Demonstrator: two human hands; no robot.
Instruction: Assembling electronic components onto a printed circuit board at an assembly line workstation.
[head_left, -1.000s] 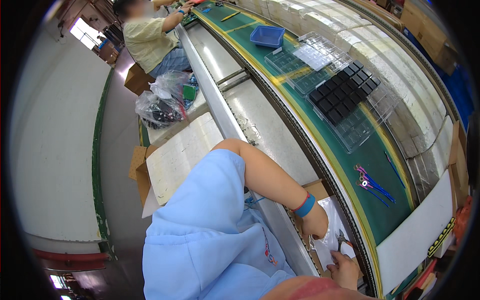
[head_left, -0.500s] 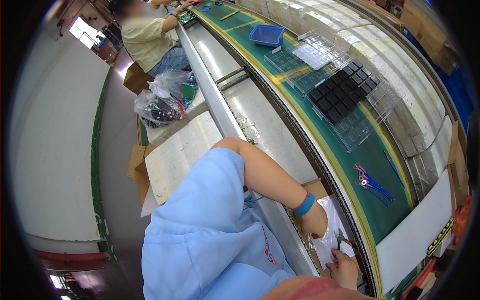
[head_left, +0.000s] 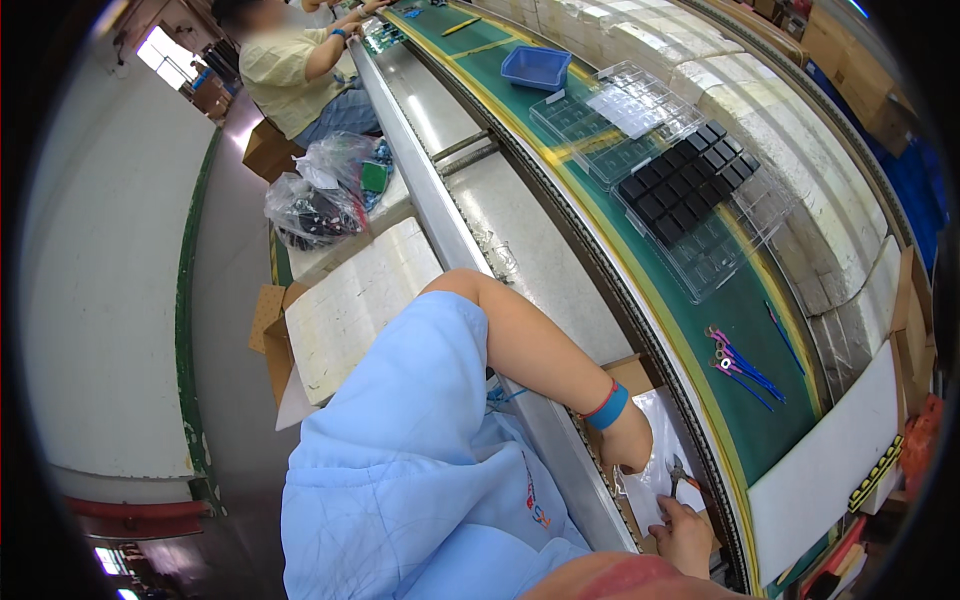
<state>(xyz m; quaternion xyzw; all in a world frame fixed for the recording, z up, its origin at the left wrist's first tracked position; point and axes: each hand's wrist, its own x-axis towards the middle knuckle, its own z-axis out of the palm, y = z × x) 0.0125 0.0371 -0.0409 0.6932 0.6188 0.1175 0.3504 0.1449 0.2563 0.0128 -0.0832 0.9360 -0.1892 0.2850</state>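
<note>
My left hand, with a blue wristband, reaches down into the gap beside the conveyor belt, over a white plastic sheet or bag. Its fingers bend downward and look closed; their tips and anything in them are hidden. Close by, at the lower right, my right hand is closed around small pliers or cutters with dark jaws and a bit of orange on the handle. The tool's jaws point up, away from that hand, just right of my left hand.
On the green belt lie blue cables with ring terminals, clear trays with black blocks and a blue bin. A metal rail runs along my side. Foam blocks line the far side. A co-worker sits at upper left.
Both hands stay nearly in place, with the pliers shifting slightly. The view has moved a little. At the upper left, the co-worker's arms have shifted.
</note>
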